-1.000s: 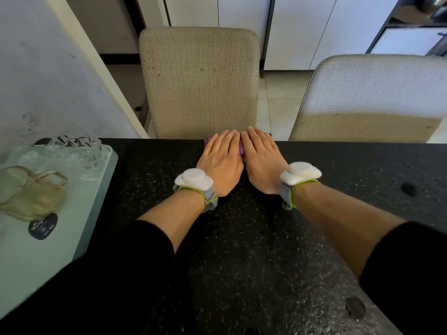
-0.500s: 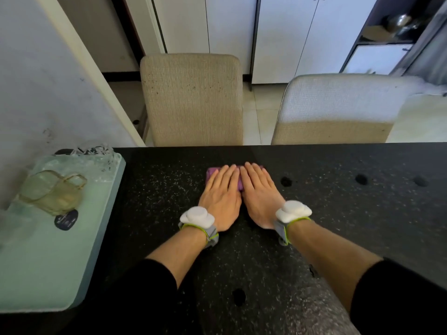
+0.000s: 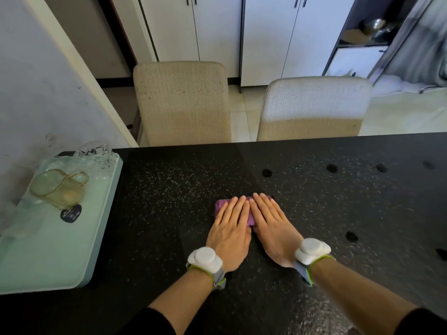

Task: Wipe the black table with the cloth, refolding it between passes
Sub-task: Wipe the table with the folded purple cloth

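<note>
Firmly down with both palms: left hand [image 3: 229, 229] and right hand [image 3: 274, 228] side by side, fingers straight and close together, pressing flat on a small folded purple cloth [image 3: 221, 205], not pinching or curling round it. Sits mostly hidden under the fingers, with only its far-left corner and a strip between the hands showing, out in the middle of the black speckled stone table [image 3: 169, 189], well short of the far edge. Looks soft, light and limp, and likely to bunch or come unfolded if dragged by one corner, so best driven by flat pressure across the whole pad. Probably slides easily on that polished top. For the refold, worth taking by two edge corners between thumb and fingertips. Further out: white sensor pucks [image 3: 205, 258] strapped at both wrists, a pale green tray [image 3: 72, 250] off to the left carrying a clear glass mug [image 3: 58, 187], and two beige woven chairs [image 3: 181, 102] tucked in beyond the far edge.
</note>
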The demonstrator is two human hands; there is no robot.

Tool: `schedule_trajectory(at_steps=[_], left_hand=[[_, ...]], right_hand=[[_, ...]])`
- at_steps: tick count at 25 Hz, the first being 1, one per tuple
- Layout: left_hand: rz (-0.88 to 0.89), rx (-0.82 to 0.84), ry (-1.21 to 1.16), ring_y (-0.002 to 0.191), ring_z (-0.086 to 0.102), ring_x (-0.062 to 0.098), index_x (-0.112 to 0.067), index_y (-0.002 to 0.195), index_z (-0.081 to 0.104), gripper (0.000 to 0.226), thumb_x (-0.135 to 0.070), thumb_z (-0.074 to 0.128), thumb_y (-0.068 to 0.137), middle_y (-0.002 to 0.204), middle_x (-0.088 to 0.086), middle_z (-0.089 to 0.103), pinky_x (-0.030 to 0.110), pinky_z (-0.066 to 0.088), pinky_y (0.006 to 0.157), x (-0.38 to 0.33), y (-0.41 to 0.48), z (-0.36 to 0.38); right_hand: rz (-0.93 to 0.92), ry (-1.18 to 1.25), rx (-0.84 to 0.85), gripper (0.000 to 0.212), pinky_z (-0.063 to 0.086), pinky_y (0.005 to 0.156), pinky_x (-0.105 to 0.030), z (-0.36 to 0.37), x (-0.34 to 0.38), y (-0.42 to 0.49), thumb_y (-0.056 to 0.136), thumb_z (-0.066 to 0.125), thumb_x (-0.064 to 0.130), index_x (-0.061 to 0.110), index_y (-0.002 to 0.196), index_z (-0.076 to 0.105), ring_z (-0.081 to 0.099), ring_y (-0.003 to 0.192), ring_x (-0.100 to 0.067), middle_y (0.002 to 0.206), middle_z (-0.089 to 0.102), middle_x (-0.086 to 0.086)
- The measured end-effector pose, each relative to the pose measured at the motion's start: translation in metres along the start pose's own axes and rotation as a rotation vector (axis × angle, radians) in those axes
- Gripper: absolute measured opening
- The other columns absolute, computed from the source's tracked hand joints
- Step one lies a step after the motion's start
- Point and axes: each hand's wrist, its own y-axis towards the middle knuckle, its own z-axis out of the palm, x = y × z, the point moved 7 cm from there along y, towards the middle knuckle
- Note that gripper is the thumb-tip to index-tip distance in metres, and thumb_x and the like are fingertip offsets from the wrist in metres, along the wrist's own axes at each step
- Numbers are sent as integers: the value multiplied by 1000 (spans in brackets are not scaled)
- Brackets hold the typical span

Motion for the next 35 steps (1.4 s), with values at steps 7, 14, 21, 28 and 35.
schedule_trajectory(at_steps=[7,14,21,28,35], left_hand=[[3,-15,10,155,10,23,-9,159,14,69,-39,15,97,167,9,14,41,8,127,10,65,-3],[-40,-15,-59,156,7,20,-11,160,12,82,-43,2,85,168,4,13,38,1,127,32,162,-7],[-133,-54,-51,154,13,21,-11,158,20,65,-32,36,98,166,3,22,35,2,125,51,227,-6],[-152,-43,-49,153,15,21,-11,157,22,67,-32,35,95,165,3,23,33,2,124,29,206,-7],[-88,23,-30,155,5,20,-13,160,10,66,-32,36,102,168,2,10,37,1,126,-43,113,1]], right_hand=[[7,-32,-60,63,-7,125,-36,-10,-43,50,108,23,37,10,161,2,-12,155,-23,169,-3,-10],[19,-6,-69,64,-6,126,-37,-22,-96,135,107,30,31,7,160,5,-4,156,-27,169,3,-13],[52,-1,-114,65,2,127,-41,-33,-125,191,102,39,24,6,159,13,8,155,-32,167,14,-16],[57,8,-161,68,2,126,-40,-28,-121,165,98,44,21,5,158,17,11,155,-32,166,17,-16],[75,23,-84,68,-6,125,-37,-16,-102,45,103,39,24,8,160,5,-1,156,-29,169,4,-12]])
